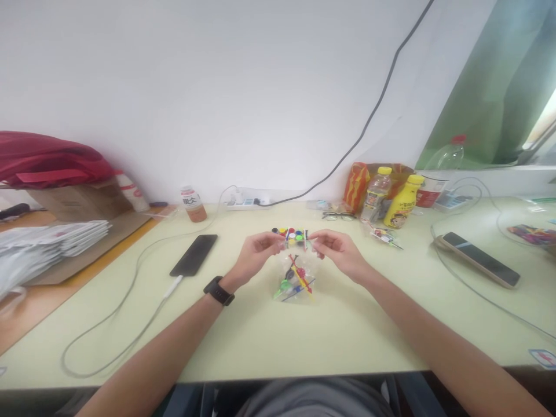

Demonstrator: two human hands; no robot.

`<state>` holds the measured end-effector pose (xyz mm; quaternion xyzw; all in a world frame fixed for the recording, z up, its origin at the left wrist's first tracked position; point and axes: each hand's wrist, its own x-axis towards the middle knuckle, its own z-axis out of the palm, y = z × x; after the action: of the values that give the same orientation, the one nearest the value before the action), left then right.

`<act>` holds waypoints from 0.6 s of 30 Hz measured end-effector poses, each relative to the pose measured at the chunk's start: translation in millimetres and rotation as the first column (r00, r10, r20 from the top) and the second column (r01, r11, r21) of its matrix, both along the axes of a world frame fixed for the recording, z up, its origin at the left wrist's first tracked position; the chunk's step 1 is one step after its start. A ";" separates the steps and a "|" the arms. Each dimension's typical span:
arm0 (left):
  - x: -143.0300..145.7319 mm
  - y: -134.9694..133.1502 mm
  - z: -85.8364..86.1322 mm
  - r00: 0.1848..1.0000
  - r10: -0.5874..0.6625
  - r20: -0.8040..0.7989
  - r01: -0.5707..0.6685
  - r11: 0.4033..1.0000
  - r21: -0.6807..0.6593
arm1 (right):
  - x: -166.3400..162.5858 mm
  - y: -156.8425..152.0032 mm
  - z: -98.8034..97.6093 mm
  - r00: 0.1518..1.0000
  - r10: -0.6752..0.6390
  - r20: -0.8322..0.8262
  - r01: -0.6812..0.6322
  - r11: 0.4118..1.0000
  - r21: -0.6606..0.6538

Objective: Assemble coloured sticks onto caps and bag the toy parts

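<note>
A small clear plastic bag with red, yellow, green, blue and black plastic pieces inside is in front of me. My left hand, a black watch on its wrist, pinches the bag's upper left edge. At the upper right edge, my right hand pinches the bag too, fingers closed on the film. Several colourful round pieces show just beyond the bag, between my hands; whether they lie on the table or in something is unclear.
A charging phone lies left; another phone is right. Behind stand an amber-drink bottle, a clear bottle and a yellow bottle. Glasses and another packet of small pieces lie nearby. Cables cross the table.
</note>
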<state>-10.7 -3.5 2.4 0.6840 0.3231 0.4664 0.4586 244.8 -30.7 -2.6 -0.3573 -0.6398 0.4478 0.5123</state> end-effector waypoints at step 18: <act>2.8 -0.7 -8.2 0.995 0.069 0.066 -0.069 0.998 -0.007 | 2.1 -2.2 2.9 0.997 -0.033 0.069 0.023 0.990 0.140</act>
<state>-7.9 -4.3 -5.8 0.6554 0.3324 0.5035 0.4543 246.9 -32.9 0.3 -0.3454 -0.6822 0.3817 0.5192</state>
